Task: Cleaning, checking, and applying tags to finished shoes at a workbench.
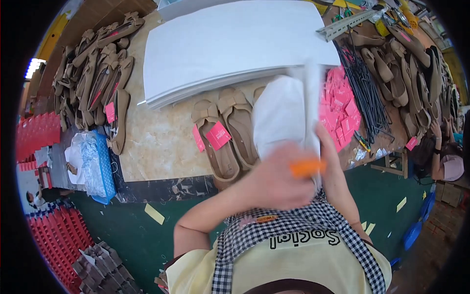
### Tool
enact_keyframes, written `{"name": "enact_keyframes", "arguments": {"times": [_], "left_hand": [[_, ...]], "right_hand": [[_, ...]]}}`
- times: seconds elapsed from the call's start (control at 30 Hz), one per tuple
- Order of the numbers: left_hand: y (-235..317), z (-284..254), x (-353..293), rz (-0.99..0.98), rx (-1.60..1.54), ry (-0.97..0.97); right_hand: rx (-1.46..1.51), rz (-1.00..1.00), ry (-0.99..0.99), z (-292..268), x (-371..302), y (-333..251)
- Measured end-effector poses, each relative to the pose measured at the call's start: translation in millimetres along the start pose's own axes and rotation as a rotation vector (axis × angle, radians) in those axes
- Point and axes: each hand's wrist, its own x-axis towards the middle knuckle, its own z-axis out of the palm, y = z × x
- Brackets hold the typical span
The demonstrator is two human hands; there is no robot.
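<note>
Close in front of my body, a crumpled sheet of white paper (281,110) stands up between my hands, its right part upright and blurred. My right hand (329,152) grips its right edge, with the fingers partly hidden behind it. My left hand (284,181) lies across the lower part of the paper, smeared by motion, so its grip does not show. A blurred orange piece (307,168) shows at my left fingers; its kind is unclear. Beside the paper, a pair of tan flat shoes (226,164) with bows rests on the table, with pink tags (218,135) on the left one.
A stack of white paper sheets (230,44) covers the back of the table. Pink tags (339,105) and black rods (364,93) lie at the right. More tan shoes heap up at the left (98,73) and right (406,73). A blue dotted basket (104,169) hangs at the left edge.
</note>
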Motion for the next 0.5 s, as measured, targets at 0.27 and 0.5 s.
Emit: {"name": "enact_keyframes", "arguments": {"times": [0.27, 0.5], "left_hand": [[-15.8, 18.4, -47.0, -0.691, -0.28, 0.224], [-27.3, 47.6, -34.6, -0.78, -0.266, -0.495]], "right_hand": [[-1.037, -0.604, -0.225, 10.7, 7.2, 1.9], [-1.119, -0.488, 0.033, 5.9, 37.1, -21.8]]}}
